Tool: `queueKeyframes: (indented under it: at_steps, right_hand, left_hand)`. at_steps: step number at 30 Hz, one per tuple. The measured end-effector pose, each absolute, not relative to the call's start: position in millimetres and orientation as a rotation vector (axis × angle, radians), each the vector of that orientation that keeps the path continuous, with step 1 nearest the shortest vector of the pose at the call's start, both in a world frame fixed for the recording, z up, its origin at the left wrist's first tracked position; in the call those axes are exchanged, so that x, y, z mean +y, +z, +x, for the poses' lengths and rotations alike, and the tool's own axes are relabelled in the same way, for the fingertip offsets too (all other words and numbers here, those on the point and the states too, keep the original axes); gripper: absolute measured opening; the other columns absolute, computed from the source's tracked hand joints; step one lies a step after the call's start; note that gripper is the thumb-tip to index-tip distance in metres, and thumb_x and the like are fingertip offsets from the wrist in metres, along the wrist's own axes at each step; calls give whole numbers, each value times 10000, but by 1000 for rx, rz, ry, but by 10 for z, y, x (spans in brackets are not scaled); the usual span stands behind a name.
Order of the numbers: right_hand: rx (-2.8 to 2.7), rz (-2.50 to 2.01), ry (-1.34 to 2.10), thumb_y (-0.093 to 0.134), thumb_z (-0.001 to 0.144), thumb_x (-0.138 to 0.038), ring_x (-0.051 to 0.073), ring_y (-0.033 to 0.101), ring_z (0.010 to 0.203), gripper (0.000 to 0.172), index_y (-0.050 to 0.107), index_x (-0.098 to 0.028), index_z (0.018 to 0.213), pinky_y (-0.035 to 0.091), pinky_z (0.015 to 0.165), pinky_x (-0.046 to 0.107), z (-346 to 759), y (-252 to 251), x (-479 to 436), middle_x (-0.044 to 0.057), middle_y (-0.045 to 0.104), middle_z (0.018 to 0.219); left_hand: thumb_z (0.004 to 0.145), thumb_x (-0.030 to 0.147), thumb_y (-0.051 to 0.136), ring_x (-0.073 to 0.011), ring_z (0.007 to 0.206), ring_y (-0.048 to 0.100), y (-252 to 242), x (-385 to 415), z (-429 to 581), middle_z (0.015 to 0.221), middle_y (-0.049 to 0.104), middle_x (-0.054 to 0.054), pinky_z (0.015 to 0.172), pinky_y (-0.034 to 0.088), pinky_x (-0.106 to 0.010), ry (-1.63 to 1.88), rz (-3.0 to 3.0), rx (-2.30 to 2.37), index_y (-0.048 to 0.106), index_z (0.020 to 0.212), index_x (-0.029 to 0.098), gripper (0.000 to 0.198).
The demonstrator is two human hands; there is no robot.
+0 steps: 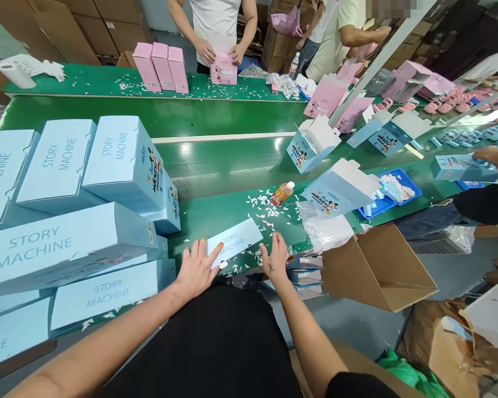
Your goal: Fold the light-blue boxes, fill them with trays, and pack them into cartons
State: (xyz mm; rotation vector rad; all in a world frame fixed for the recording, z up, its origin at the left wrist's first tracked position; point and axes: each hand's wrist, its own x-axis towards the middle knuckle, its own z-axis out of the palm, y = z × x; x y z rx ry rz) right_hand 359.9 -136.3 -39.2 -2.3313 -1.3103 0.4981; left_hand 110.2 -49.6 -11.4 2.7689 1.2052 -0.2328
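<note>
A flat, light blue carton blank (235, 241) printed STORY MACHINE lies on the green table (216, 213) right in front of me. My left hand (197, 268) rests on its near left end, fingers spread and thumb pressed on the card. My right hand (276, 257) sits open at the blank's right end, fingers stretched flat on the table among white paper scraps. Neither hand grips anything.
Finished blue STORY MACHINE boxes (62, 221) are stacked at my left. A small orange drink bottle (283, 193) lies ahead. Half-folded blue boxes (336, 190), a blue tray (392, 193) and an open brown carton (377, 271) are to the right. Across the table a person holds a pink box (223, 67).
</note>
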Motion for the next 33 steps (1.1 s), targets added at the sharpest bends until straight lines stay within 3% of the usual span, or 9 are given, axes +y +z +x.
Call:
queueKeyframes:
  at_steps: [2,3,6,9,15,20,23,29,33]
  right_hand:
    - [-1036,-2184,931,346,975,-565,296,645,1050,521,604,-162,1184,483,915,454,3476,-487,-1298,181,647,1220]
    - [-931,-2077,1131,320,963,-621,253,680,910,553,629,-175,1067,511,842,395,3415,-537,-1252,142,696,1083]
    - [-693,-1872,1415,373,881,-751,189,651,696,611,601,-191,793,510,745,319,3286,-654,-1081,73,695,807]
    - [-620,-1816,1460,488,802,-792,172,616,669,617,568,-193,677,502,747,309,3278,-660,-954,54,656,710]
    - [-361,-1602,1889,561,752,-808,176,636,775,637,621,-175,728,507,756,315,3467,-439,-890,75,679,842]
    - [-666,-1866,1708,478,791,-817,208,664,795,690,690,-170,682,483,792,328,3519,-474,-808,99,722,822]
    - [-785,-1968,1526,435,804,-823,219,656,734,713,670,-182,596,482,785,336,3455,-569,-808,99,705,713]
    - [-854,-2004,1382,284,855,-813,199,644,736,754,627,-190,606,486,759,302,3336,-628,-909,79,697,730]
    - [-944,-2082,1330,227,900,-766,194,603,632,739,564,-205,558,473,705,315,3327,-595,-886,62,633,621]
  left_hand:
    - [930,505,430,-410,1131,479,-112,-547,1150,1309,476,-241,923,341,-544,-240,2719,1288,408,1475,262,598]
    - [925,531,425,-397,1099,487,-114,-556,1156,1280,485,-238,931,336,-544,-237,2708,1301,437,1455,241,604]
    - [920,548,420,-368,1061,488,-141,-536,1129,1245,480,-228,928,355,-500,-193,2710,1268,472,1420,205,609]
    - [922,521,429,-350,1069,481,-196,-503,1093,1272,449,-230,913,386,-453,-121,2697,1221,465,1417,176,605]
    - [922,481,437,-344,1093,467,-266,-490,1068,1303,433,-218,917,416,-460,-9,2647,1177,461,1402,162,577]
    - [920,473,436,-347,1074,475,-271,-475,1060,1300,442,-226,882,434,-463,-7,2632,1146,472,1387,148,570]
    - [920,481,438,-347,1083,473,-284,-472,1057,1320,432,-227,885,434,-465,-7,2632,1146,464,1397,149,582]
    - [925,480,430,-353,1088,473,-308,-477,1045,1324,437,-233,873,436,-468,4,2611,1150,469,1400,148,581]
    - [932,475,412,-363,1114,463,-298,-492,1038,1352,425,-244,878,433,-474,-46,2652,1153,453,1421,151,588]
